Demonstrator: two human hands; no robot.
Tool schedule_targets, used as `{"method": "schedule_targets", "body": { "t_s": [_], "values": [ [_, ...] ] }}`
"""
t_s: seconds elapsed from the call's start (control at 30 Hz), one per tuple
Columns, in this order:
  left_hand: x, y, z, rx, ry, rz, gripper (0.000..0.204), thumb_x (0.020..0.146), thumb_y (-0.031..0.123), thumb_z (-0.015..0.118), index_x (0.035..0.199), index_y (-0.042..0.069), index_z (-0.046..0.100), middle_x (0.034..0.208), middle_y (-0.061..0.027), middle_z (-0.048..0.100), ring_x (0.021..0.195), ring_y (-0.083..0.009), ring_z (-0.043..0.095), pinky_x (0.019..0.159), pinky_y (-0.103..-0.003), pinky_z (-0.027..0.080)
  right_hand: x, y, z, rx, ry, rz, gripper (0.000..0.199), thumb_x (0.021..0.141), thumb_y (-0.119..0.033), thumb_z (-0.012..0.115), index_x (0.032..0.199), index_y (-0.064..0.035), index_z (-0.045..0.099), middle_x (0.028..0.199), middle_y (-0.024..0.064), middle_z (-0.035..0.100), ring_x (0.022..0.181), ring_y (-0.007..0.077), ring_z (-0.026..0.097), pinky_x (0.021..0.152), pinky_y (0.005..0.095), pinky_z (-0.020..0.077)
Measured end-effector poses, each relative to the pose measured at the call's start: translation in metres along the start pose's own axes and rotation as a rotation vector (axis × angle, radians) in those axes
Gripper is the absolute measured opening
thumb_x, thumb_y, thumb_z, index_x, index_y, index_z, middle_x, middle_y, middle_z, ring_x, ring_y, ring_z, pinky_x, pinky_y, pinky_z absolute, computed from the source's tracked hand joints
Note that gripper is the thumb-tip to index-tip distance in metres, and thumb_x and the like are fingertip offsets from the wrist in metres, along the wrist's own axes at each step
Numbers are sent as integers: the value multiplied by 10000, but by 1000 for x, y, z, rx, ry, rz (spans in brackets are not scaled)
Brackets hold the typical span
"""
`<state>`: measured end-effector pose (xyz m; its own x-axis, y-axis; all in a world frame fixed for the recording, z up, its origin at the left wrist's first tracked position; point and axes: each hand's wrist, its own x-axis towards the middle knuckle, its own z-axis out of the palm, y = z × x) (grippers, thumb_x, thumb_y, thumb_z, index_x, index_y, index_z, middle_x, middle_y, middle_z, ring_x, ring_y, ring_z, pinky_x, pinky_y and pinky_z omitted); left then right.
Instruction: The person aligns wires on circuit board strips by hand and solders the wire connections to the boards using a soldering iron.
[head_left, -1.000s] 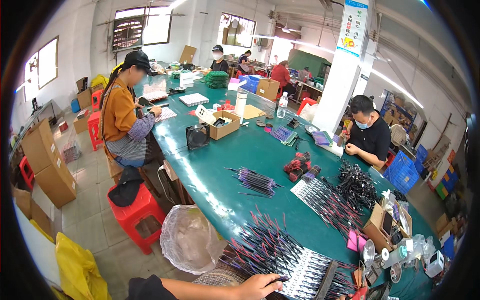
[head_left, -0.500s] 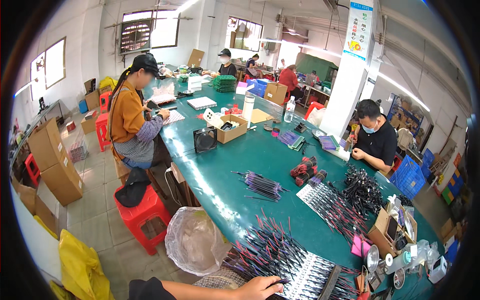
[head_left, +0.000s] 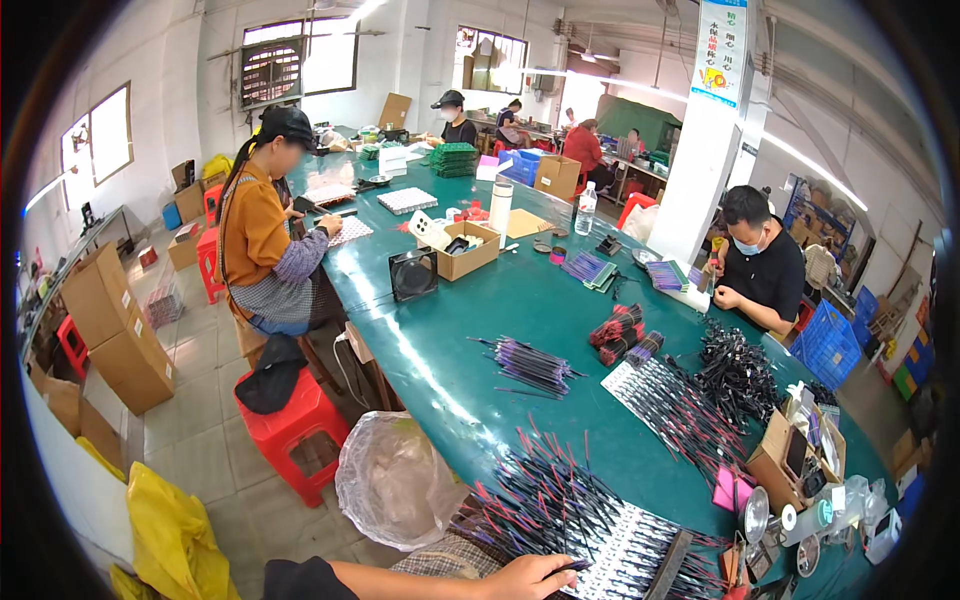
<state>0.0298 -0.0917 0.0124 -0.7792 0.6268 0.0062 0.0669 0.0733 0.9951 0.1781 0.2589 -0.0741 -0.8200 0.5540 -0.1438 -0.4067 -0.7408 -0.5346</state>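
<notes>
My left hand [head_left: 532,580] reaches in from the lower edge, at the near end of the green table. Its fingers are closed in a pinch, with something dark at the tips that I cannot make out. Right beside the fingertips lies a white sheet [head_left: 612,558] with rows of thin black wires across it. A thick pile of black, red and purple wires [head_left: 545,490] spreads over the sheet's left side. Across its right part rests a dark flat bar [head_left: 668,565]. My right hand is out of view.
Farther up the green table [head_left: 450,340] lie purple-black wires [head_left: 530,365], a second wire-covered sheet [head_left: 670,410] and a black cable heap [head_left: 735,375]. An open cardboard box [head_left: 775,455] stands right. A plastic-lined bin [head_left: 400,480] and red stool [head_left: 290,425] stand left. Co-workers sit around.
The whole view has shifted slightly. My left hand stays beside the sheet, still pinched, a little farther right in the picture. The wires and sheet look unchanged.
</notes>
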Motion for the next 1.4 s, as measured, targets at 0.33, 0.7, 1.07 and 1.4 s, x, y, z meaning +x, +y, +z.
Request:
{"method": "schedule_targets", "body": {
  "t_s": [0.33, 0.7, 1.07, 1.4],
  "values": [
    [7, 5, 6, 26, -54, 32, 289, 1025, 184, 544, 1211, -21, 626, 973, -168, 727, 897, -279, 716, 790, -382, 542, -6, 2, 8, 94, -7, -3, 166, 981, -241, 589, 1108, -148, 537, 844, 31, 490, 547, 109, 422, 512, 233, 397],
    [9, 4, 5, 105, -70, 147, 277, 988, 171, 580, 1207, 15, 646, 934, -176, 728, 853, -317, 722, 733, -400, 542, -2, 0, 0, 92, -19, -8, 151, 985, -266, 579, 1083, -156, 545, 818, 3, 482, 548, 114, 427, 516, 276, 408],
    [6, -5, 12, 138, -40, 185, 315, 977, 169, 581, 1253, 30, 643, 998, -200, 727, 918, -323, 726, 788, -399, 548, -4, 1, 16, -12, 34, -18, 212, 962, -331, 602, 923, -154, 491, 693, -22, 418, 567, 111, 436, 527, 275, 377],
    [7, 8, 4, 161, -87, 19, 314, 999, 178, 563, 1239, -11, 634, 1034, -197, 729, 956, -311, 724, 810, -405, 545, 7, -12, -40, -19, 34, 70, 260, 963, -362, 601, 897, -144, 477, 655, -25, 391, 580, 118, 433, 550, 312, 397]
  ]
}}
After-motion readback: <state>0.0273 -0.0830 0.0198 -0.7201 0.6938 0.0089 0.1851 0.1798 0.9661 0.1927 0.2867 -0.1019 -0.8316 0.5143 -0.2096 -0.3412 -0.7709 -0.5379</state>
